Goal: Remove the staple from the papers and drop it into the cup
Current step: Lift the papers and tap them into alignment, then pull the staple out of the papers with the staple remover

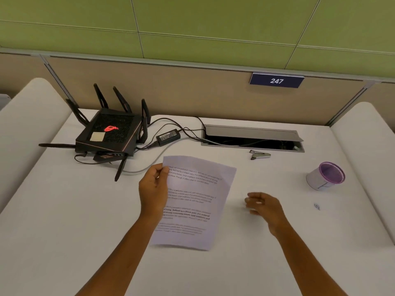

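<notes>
Printed white papers (pixel 195 201) lie slanted at the middle of the white desk (pixel 85 210). My left hand (pixel 152 189) pinches their upper left corner between thumb and fingers. The staple itself is too small to make out. My right hand (pixel 261 205) hovers to the right of the papers with fingers loosely curled and nothing in it. A metal staple remover (pixel 259 155) rests on the desk behind the papers, to the right. Further right stands a white paper cup (pixel 324 176) with a purple inside, tilted toward me.
A black router (pixel 109 133) with antennas, a power adapter (pixel 168 136) and cables occupy the back left. An open cable hatch (pixel 252 137) sits in the desk at the back. A small dark mark (pixel 317 207) lies near the cup. Padded dividers flank both sides.
</notes>
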`<state>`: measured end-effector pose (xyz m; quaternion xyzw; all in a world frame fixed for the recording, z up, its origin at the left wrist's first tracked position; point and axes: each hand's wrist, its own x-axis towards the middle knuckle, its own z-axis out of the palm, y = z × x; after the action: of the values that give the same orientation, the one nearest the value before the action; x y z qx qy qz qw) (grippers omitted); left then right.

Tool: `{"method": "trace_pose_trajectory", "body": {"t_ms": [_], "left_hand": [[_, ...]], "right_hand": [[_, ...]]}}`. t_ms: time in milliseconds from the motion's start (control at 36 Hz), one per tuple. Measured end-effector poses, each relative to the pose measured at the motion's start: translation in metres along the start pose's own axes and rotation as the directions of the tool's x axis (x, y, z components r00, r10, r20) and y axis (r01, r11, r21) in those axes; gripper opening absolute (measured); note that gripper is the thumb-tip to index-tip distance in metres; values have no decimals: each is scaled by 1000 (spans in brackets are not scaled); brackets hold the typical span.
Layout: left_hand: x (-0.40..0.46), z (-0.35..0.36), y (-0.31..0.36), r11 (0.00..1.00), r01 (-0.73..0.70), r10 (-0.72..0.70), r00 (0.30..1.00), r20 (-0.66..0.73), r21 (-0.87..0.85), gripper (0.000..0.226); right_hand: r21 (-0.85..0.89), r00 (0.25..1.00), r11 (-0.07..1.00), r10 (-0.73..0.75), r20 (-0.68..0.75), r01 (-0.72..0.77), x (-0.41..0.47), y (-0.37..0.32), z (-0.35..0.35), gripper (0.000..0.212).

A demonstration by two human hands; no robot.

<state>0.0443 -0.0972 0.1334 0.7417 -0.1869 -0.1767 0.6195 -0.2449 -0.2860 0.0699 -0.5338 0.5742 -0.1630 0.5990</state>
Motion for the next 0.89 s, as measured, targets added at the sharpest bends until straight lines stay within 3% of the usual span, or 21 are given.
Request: {"method": "trace_pose_trajectory", "body": {"t_ms": [83,194,389,528,667,750,889], "left_hand": [[4,4,-3,998,-16,12,997,78,59,12],[10,11,-10,990,-18,-9,982,187,142,14],[18,29,-21,978,-13,-58,942,330,209,9],[22,37,-28,976,-34,-56,916,396,216,14],[25,41,-32,968,-55,-57,900,432,243,14],[26,42,-34,966,-60,-63,889,453,253,10],[27,41,-40,961,-40,-89,891,446,272,13]], "right_hand": [[-175,988,978,-128,-89,111,28,-20,-2,33],[-455,951,867,-285,-124,200,66,-46,-8,50],[-754,954,631,-300,-20,183,124,-83,-16,78],[-883,951,418,-297,88,213,154,-93,-20,80],[-931,954,289,-259,148,223,172,-97,-19,68],[-930,941,278,-302,151,238,178,-98,-17,55],[-899,933,361,-340,120,247,175,-89,-13,47]]}}
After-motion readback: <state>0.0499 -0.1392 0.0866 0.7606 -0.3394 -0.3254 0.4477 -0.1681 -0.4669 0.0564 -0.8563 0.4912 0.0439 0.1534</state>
